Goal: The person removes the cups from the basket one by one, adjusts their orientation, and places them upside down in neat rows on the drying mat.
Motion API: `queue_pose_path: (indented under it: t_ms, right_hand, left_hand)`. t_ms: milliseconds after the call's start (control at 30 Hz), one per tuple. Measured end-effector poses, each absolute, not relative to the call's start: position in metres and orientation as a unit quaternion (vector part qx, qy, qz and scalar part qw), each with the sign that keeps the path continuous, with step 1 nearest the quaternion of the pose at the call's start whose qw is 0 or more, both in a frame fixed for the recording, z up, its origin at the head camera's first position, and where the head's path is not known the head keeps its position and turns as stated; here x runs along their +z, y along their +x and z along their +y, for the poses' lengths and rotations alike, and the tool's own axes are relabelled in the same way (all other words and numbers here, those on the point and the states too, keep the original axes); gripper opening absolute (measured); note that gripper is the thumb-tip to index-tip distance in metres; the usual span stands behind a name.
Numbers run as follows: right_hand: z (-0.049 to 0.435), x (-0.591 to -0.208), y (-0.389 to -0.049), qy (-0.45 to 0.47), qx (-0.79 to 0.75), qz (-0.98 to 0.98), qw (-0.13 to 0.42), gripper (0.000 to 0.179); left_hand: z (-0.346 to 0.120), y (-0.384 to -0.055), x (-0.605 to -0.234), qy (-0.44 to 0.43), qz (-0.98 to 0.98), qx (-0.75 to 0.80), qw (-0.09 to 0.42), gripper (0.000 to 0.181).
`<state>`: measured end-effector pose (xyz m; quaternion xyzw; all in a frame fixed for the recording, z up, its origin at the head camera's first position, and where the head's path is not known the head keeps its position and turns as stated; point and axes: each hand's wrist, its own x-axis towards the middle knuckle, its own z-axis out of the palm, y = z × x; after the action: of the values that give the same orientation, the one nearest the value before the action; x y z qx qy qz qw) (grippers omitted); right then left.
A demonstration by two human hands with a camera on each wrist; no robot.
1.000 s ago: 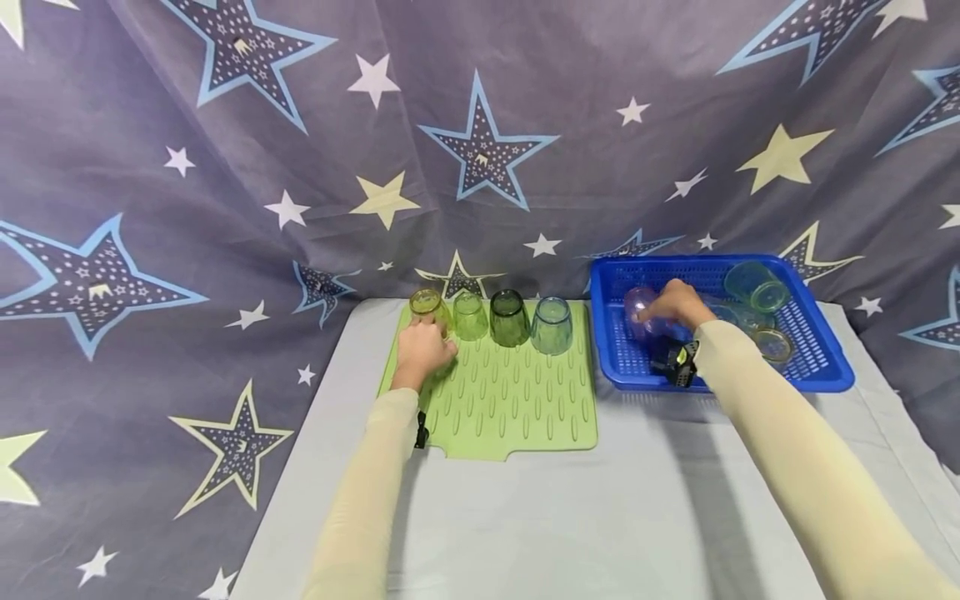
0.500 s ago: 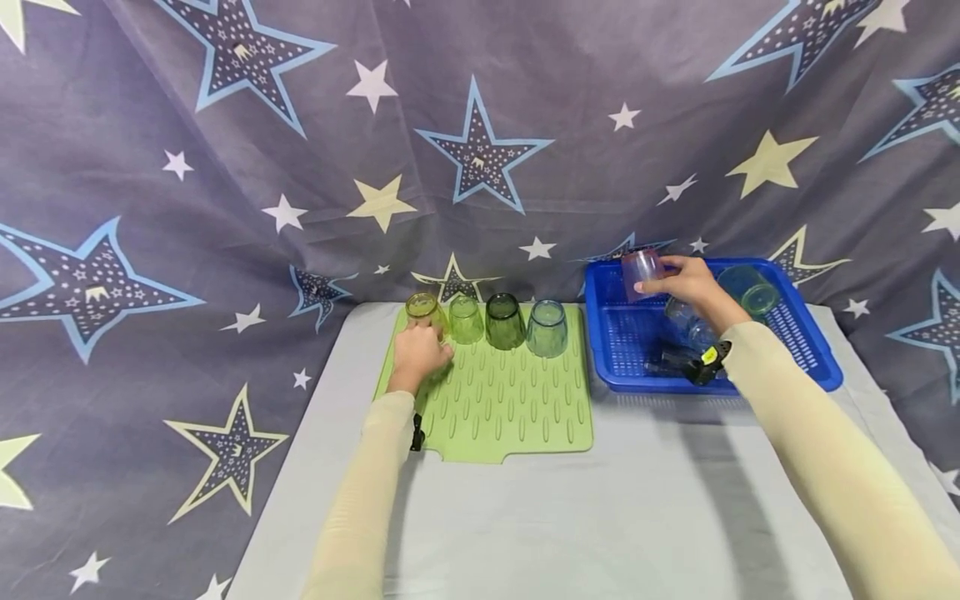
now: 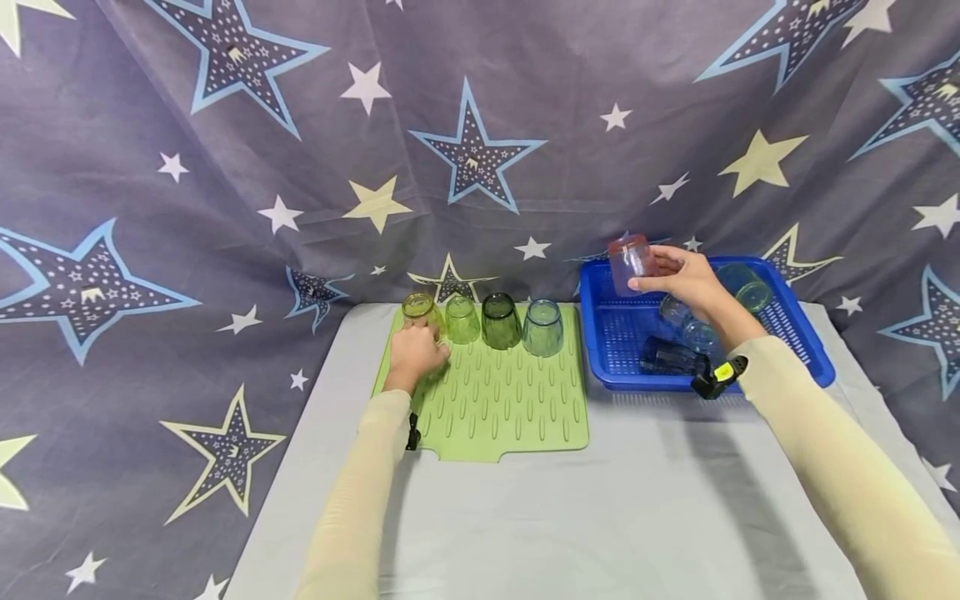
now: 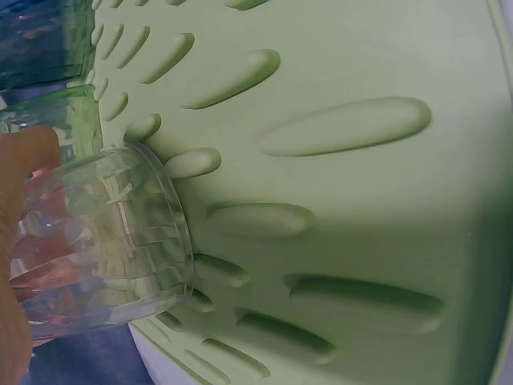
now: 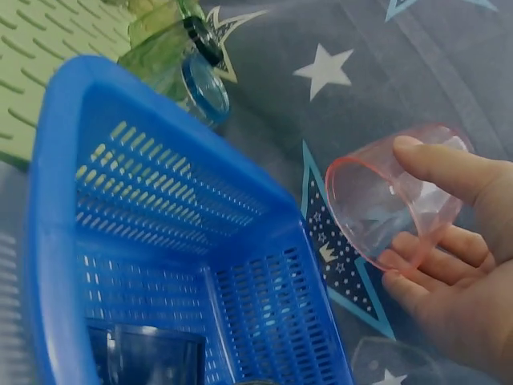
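Observation:
My right hand [image 3: 693, 283] holds a clear pink glass [image 3: 630, 265] above the back left part of a blue basket [image 3: 590, 333]. In the right wrist view, the thumb and fingers grip the pink glass [image 5: 370, 192] around its side, its rim facing left. My left hand [image 3: 412, 354] grips a yellow glass [image 3: 418, 305] upside down at the back left corner of a green drying mat [image 3: 510, 417]. Seen from the left wrist, that glass [image 4: 112, 241] stands rim down on the ribbed mat, partly covered by the hand [image 4: 10, 241].
Right of the yellow glass, a light green glass [image 3: 462, 321], a dark green glass [image 3: 501, 323] and a blue glass [image 3: 543, 329] stand in a row. The basket holds a dark glass [image 3: 667, 356], a green glass [image 3: 752, 293] and clear ones. A star-patterned curtain [image 3: 420, 117] hangs behind.
My right hand has lifted the pink glass up out of the basket and moved it slightly left. The left hand stays at the yellow glass.

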<state>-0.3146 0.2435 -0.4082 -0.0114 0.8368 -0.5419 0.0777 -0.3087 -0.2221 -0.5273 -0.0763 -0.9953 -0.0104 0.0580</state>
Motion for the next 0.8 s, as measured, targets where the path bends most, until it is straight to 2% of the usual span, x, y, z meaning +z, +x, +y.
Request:
queue_pose_path:
  t_ms: [433, 800]
  right_hand:
    - [0.237, -0.407, -0.293, -0.067, -0.572, 0.814, 0.078, 0.081]
    - [0.219, -0.413, -0.287, -0.122, -0.599, 0.787, 0.077, 0.074]
  left_hand:
    - [-0.224, -0.312, -0.531, -0.071, -0.996, -0.018, 0.052, 0.029]
    - [-0.224, -0.311, -0.53, -0.076, -0.996, -0.016, 0.048, 0.029]
